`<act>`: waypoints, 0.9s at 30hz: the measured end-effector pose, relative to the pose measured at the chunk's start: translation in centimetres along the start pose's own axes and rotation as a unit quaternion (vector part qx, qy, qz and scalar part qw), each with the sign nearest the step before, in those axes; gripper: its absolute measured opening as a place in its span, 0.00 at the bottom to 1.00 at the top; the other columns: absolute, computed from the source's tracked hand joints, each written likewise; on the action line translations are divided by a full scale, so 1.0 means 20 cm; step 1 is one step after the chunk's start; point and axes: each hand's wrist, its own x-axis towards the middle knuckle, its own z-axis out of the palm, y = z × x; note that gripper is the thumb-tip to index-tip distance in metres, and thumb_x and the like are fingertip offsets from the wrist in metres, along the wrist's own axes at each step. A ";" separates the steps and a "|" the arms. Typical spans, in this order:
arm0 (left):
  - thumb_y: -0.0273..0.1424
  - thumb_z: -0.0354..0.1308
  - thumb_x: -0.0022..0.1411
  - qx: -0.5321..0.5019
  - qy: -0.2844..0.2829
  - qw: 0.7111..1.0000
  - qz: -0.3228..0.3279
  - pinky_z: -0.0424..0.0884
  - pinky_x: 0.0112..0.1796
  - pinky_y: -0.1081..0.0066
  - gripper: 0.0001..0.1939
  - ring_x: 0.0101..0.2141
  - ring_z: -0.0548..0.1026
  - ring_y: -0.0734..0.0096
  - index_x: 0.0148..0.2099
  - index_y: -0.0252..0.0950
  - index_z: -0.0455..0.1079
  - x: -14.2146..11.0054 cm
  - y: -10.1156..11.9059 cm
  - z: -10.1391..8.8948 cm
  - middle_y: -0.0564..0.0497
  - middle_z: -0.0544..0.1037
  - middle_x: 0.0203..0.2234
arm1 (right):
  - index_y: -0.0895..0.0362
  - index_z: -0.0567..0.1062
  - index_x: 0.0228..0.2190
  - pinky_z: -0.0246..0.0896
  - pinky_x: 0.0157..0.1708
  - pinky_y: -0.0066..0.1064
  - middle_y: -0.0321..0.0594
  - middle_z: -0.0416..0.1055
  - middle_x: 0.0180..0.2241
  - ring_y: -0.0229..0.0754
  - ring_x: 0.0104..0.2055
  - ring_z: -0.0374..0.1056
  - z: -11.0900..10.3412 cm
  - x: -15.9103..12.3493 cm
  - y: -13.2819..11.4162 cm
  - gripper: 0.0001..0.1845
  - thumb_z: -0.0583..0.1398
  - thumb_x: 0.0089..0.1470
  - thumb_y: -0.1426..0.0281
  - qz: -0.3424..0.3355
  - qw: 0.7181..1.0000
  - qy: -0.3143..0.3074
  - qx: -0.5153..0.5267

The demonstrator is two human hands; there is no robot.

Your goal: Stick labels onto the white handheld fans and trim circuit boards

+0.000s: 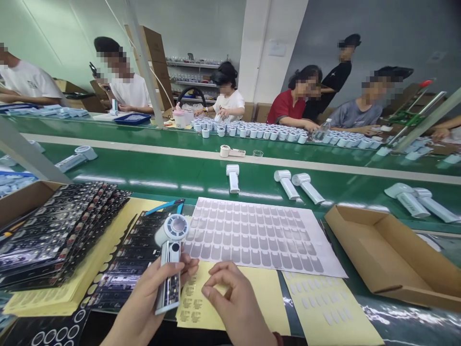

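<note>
Handheld fan gripped in left hand; right hand free of the fan, fingertips drawn together

The handheld fan (170,254) is over the near edge of the bench, its round head upward and the front of its handle facing the wearer. The left hand (144,283) is closed round the handle, thumb across the front and fingers coming round from behind. A dark glossy strip (172,290) shows on the handle below the thumb.

The right hand (236,298) is just beside the fan, apart from it, over a yellow sheet (262,300) bearing small printed stickers. Its thumb and forefinger are bent nearly together; whether anything thin lies between them cannot be told.

Behind both hands lies a white sheet with rows of grey stickers (248,235). To the left is a stack of black panels (61,230); to the right, an open cardboard box (392,250). Further fans stand apart on the green belt (194,168).

Assessment: the step in hand appears to be work on the front of the handle, with the fan held up for close handling. The next move seems to call for a steady left grip, the front kept facing the wearer, and a fine, light touch from the right fingertips.
</note>
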 end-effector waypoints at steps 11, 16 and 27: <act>0.27 0.70 0.47 0.055 -0.046 0.997 -0.013 0.71 0.52 0.65 0.13 0.47 0.80 0.53 0.38 0.34 0.80 -0.01 -0.11 -0.06 0.43 0.84 0.38 | 0.53 0.76 0.27 0.66 0.39 0.33 0.39 0.73 0.37 0.45 0.42 0.71 0.06 -0.03 0.09 0.11 0.60 0.52 0.81 -0.144 0.971 0.007 -0.189; 0.29 0.70 0.48 0.081 -0.057 0.995 -0.017 0.72 0.49 0.65 0.13 0.46 0.80 0.54 0.40 0.34 0.81 -0.01 -0.09 -0.06 0.43 0.84 0.40 | 0.54 0.76 0.27 0.55 0.23 0.26 0.34 0.71 0.36 0.32 0.23 0.57 -0.04 -0.02 0.00 0.04 0.64 0.53 0.72 -0.025 0.998 -0.058 0.013; 0.40 0.71 0.53 0.019 -0.032 0.999 -0.016 0.74 0.49 0.61 0.26 0.49 0.78 0.53 0.52 0.35 0.76 0.05 -0.11 0.10 0.40 0.82 0.47 | 0.55 0.74 0.27 0.56 0.26 0.24 0.35 0.65 0.37 0.34 0.33 0.65 -0.10 0.02 -0.27 0.04 0.63 0.52 0.75 -0.038 0.996 -0.072 0.032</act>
